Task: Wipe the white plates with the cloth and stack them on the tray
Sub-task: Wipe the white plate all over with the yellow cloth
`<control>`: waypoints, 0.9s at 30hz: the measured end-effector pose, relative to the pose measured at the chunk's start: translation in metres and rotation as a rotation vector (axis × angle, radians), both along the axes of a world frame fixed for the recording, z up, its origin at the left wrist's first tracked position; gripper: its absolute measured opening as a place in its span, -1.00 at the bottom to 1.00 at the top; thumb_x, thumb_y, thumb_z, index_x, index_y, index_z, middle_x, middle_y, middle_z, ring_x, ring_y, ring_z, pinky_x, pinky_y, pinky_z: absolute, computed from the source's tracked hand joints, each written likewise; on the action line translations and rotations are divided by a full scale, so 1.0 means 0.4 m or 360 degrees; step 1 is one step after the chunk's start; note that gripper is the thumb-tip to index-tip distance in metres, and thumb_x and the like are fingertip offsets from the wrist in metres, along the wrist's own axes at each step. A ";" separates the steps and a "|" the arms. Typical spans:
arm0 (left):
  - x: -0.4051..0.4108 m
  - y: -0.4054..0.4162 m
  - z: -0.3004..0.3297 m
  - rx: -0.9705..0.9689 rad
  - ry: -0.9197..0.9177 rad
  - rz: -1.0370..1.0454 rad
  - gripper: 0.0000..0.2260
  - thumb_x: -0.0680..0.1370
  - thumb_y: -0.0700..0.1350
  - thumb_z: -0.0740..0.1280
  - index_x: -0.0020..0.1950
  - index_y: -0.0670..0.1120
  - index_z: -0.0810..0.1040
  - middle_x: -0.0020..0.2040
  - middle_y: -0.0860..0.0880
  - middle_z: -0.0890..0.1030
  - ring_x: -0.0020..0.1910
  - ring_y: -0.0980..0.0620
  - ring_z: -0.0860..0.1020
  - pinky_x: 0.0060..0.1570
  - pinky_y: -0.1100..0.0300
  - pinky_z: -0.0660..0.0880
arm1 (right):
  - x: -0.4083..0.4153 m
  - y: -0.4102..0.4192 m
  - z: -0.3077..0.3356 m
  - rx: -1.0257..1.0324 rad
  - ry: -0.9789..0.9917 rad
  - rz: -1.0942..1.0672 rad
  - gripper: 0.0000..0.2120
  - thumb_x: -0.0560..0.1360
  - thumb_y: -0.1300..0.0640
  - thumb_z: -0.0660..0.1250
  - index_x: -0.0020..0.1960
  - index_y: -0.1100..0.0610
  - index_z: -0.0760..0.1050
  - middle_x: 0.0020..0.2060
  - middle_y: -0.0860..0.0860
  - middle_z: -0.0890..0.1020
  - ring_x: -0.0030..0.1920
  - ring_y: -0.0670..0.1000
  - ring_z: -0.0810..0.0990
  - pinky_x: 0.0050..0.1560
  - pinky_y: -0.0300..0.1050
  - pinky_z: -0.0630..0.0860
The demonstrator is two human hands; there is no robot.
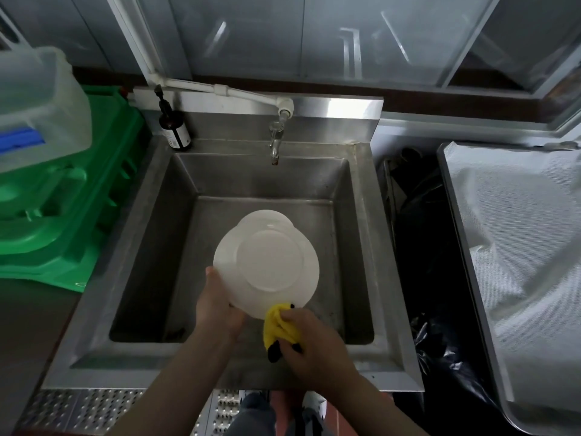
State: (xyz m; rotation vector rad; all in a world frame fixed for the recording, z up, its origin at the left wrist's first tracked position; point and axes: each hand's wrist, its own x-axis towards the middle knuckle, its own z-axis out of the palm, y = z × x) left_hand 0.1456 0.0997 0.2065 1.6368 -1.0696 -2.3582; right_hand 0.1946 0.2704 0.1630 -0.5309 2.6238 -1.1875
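Over the steel sink (151, 234) I hold a white plate (267, 262) with its underside facing me. My left hand (217, 305) grips its near left rim. Just beyond it, the rim of a second white plate (267, 215) peeks out lower in the basin. My right hand (309, 336) is closed around a bunched yellow cloth (278, 325) with black edging, and the cloth touches the held plate's near rim. At the far right stands a large metal tray (452, 196) lined with white sheeting.
A tap (276, 143) juts over the back of the sink, and a dark pump bottle (174, 129) stands at its back left corner. Green crates (66, 215) with a clear plastic tub (37, 102) on top fill the left. A black bin bag (430, 278) hangs between sink and tray.
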 end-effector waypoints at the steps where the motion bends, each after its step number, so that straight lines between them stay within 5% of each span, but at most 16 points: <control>1: -0.002 -0.003 -0.001 -0.0031 0.0007 0.0000 -0.81 0.64 0.09 0.28 -0.05 -0.01 0.45 -0.04 -0.06 0.59 0.01 -0.12 0.58 0.10 -0.14 0.57 | -0.004 0.017 -0.002 -0.0009 -0.0023 -0.0068 -0.63 0.46 -0.07 0.29 0.21 -0.22 0.28 0.14 -0.17 0.54 0.07 -0.11 0.49 -0.04 -0.32 0.35; 5: -0.005 -0.008 0.006 -0.0149 0.0044 -0.0020 -0.79 0.67 0.07 0.24 -0.11 0.02 0.44 -0.11 0.02 0.57 -0.14 0.00 0.56 -0.25 0.10 0.47 | -0.046 0.090 0.003 -0.0126 -0.0175 -0.0427 -0.67 0.52 0.04 0.37 0.14 -0.25 0.30 -0.09 -0.24 0.53 -0.15 -0.20 0.54 -0.18 -0.31 0.44; 13: -0.009 -0.003 0.005 -0.0188 0.0136 -0.0097 -0.83 0.68 0.07 0.21 -0.05 0.04 0.46 -0.09 0.04 0.59 -0.15 0.01 0.58 -0.28 0.09 0.48 | -0.161 0.213 0.025 -0.0416 -0.0244 -0.1005 -0.63 0.50 0.14 0.42 0.21 -0.01 0.33 -0.03 -0.20 0.45 -0.04 -0.19 0.49 -0.17 -0.44 0.39; 18: -0.014 -0.002 -0.005 -0.0203 0.0160 -0.0177 -0.81 0.68 0.11 0.18 -0.02 0.06 0.48 -0.05 0.00 0.62 -0.09 -0.06 0.60 -0.22 0.06 0.51 | -0.206 0.286 0.022 -0.0498 -0.0313 -0.1218 -0.49 0.48 0.13 0.45 0.32 0.05 0.28 0.07 -0.07 0.43 0.02 -0.04 0.46 -0.04 -0.14 0.38; 27: -0.017 0.003 -0.026 -0.0194 0.0127 -0.0261 -0.75 0.66 0.15 0.21 0.06 0.02 0.56 0.11 -0.08 0.66 0.05 -0.15 0.63 0.12 -0.18 0.55 | -0.249 0.392 -0.030 -0.0313 -0.0340 -0.1487 -0.46 0.52 0.20 0.30 0.45 0.04 0.22 0.18 0.11 0.48 0.08 0.16 0.50 0.01 0.06 0.48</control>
